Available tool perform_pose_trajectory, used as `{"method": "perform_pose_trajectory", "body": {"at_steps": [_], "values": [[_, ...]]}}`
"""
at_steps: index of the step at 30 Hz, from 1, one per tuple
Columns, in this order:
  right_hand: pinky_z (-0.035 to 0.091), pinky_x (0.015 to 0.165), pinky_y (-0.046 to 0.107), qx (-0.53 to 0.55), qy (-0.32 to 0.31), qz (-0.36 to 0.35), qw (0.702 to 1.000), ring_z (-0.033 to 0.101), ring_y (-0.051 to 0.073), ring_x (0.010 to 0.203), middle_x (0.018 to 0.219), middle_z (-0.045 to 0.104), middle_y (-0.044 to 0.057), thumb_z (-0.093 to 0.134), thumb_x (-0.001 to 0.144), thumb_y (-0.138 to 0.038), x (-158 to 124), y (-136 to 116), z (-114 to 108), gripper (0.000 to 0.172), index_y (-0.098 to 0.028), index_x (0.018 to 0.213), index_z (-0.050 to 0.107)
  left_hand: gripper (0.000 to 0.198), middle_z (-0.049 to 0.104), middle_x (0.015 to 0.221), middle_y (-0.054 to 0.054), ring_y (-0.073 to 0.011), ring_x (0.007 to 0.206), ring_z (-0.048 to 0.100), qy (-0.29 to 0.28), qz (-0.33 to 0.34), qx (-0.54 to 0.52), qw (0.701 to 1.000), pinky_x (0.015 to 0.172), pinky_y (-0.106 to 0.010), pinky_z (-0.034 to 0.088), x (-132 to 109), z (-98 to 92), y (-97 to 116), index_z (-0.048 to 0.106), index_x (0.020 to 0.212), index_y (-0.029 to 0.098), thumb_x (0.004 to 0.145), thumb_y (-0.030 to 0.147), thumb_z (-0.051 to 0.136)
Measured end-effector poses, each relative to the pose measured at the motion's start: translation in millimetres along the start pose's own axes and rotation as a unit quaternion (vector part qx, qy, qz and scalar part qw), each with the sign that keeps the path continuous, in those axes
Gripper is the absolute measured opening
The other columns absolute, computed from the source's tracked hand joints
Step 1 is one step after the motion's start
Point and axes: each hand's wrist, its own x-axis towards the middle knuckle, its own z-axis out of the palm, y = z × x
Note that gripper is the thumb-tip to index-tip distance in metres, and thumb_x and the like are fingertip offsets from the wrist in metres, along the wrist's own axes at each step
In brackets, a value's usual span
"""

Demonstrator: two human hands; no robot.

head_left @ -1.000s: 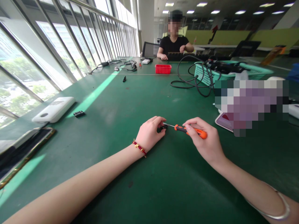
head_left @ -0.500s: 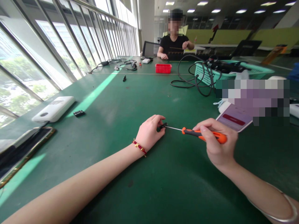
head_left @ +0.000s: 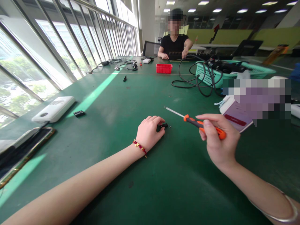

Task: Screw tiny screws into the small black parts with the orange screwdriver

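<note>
My left hand rests on the green table, thumb and fingers closed round a small black part. Most of that part is hidden by the fingers; only its right end shows. A tiny speck, perhaps a screw, lies just right of it. My right hand grips a screwdriver by its orange and black handle. The shaft points left and away from me, its tip apart from the black part and beyond it.
A black piece, a white device and a phone lie left. Farther off are a red bin, a small black part and a teal basket with cables. A person sits across the table.
The screwdriver tip has come away from the black part and swung up and away from me. A tiny speck now shows beside the part. My left hand has barely moved.
</note>
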Motion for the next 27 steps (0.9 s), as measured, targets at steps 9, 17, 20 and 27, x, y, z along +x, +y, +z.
{"method": "perform_pose_trajectory", "body": {"at_steps": [9,17,20,27], "values": [[0.046,0.062,0.028,-0.170,-0.170,0.002,0.971,0.054,0.015,0.072,0.086,0.049,0.005,0.051,0.082,-0.026,10.2,36.9,19.9,0.018,-0.024,0.091,0.067,0.020,0.065,0.093,-0.002,-0.0191,0.089,0.056,-0.009,0.005,0.007,1.000,0.080,-0.032,0.046,1.7,1.7,-1.6,0.061,0.092,0.020,0.077,0.014,0.050],[0.043,0.073,0.034,-0.248,-0.223,-0.018,0.942,0.053,0.019,0.078,0.083,0.048,0.004,0.062,0.076,-0.033,7.7,33.5,37.6,0.013,-0.026,0.084,0.069,0.019,0.067,0.091,-0.003,-0.0195,0.087,0.057,-0.006,0.003,-0.016,1.000,0.078,-0.033,0.047,2.7,2.0,-1.7,0.060,0.090,0.019,0.075,0.013,0.051],[0.041,0.071,0.033,-0.261,-0.223,-0.033,0.939,0.052,0.018,0.076,0.080,0.049,0.004,0.060,0.077,-0.031,7.2,32.6,42.1,0.011,-0.026,0.080,0.070,0.018,0.067,0.091,-0.002,-0.0191,0.087,0.057,-0.007,0.005,-0.028,1.000,0.078,-0.032,0.048,3.0,2.5,-2.1,0.060,0.089,0.019,0.074,0.012,0.051],[0.042,0.070,0.032,-0.225,-0.199,-0.050,0.952,0.052,0.017,0.073,0.080,0.049,0.003,0.056,0.081,-0.030,10.6,32.8,42.8,0.014,-0.024,0.079,0.069,0.018,0.067,0.090,-0.002,-0.0190,0.086,0.059,-0.001,0.000,-0.035,0.999,0.079,-0.032,0.048,2.2,3.3,-1.6,0.059,0.089,0.019,0.073,0.012,0.053]]}}
